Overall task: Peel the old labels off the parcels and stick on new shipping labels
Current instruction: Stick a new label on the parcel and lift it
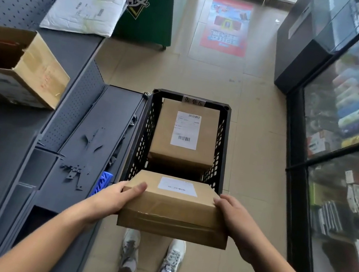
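- Person's got a flat brown parcel held w/ both hands, out in front, hovering over the near rim of a black crate that sits on the tiled floor.
- left hand is grasping the parcel's left edge: thumb lies flat on top, the other fingers go under the box, so can't see them.
- right hand does the same on the right edge, thumb on top by the far corner, the rest tucked underneath.
- Parcel's roughly level, w/ clear tape along the side facing the camera. A small white label is stuck on top near the far edge, txt too blurry to read.
- Inside the crate, toward the far end, there's a second parcel, a taller brown box w/ a big shipping label on top, barcodes at both ends of it.
- Far rim of the crate has a paper tag w/ handwriting.
- Left side is a grey counter w/ perforated panels. On it: an open cardboard box lying on its side, and a white poly mailer farther back.
- A blue plastic bit pokes out btwn counter and crate, just beside the left hand.
- Right side is a glass display case full of colourful goods.
- Farther along the floor is a red/blue floor sticker.
- The person's pale sneakers show below the parcel.
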### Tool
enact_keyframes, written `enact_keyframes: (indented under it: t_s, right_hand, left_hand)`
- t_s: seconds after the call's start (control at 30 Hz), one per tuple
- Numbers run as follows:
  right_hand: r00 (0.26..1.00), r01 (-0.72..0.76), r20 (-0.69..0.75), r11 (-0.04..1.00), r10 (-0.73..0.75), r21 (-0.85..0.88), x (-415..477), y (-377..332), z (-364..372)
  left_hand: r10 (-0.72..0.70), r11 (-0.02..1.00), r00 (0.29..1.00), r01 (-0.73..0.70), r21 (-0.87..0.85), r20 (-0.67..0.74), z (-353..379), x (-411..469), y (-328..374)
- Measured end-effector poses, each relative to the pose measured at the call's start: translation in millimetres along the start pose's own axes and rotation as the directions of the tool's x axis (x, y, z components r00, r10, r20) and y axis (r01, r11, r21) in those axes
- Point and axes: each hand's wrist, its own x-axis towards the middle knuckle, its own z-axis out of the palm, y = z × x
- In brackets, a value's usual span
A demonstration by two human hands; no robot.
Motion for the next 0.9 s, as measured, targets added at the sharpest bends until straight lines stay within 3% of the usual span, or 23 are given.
enact_keyframes:
  t_s: [0.23,0.43,0.7,0.9]
  right_hand:
    - [0.994,-0.079,-0.064,0.994,0.083,0.072,76,-2,17]
    - [0.990,-0.102,-0.096,0.992,0.108,0.070,140,1,36]
    - [0.980,-0.121,-0.146,0.988,0.134,0.092,197,12,52]
    - [0.970,-0.107,-0.198,0.977,0.143,0.183,225,24,65]
  left_hand:
    - [-0.095,0.995,0.982,0.092,-0.026,-0.160,-1,65,-19]
    - [-0.204,0.967,0.962,0.169,-0.192,-0.181,5,123,-34]
    - [-0.208,0.943,0.963,0.150,-0.298,-0.172,8,190,-50]
    - [-0.194,0.948,0.939,0.105,-0.300,-0.284,12,219,-54]
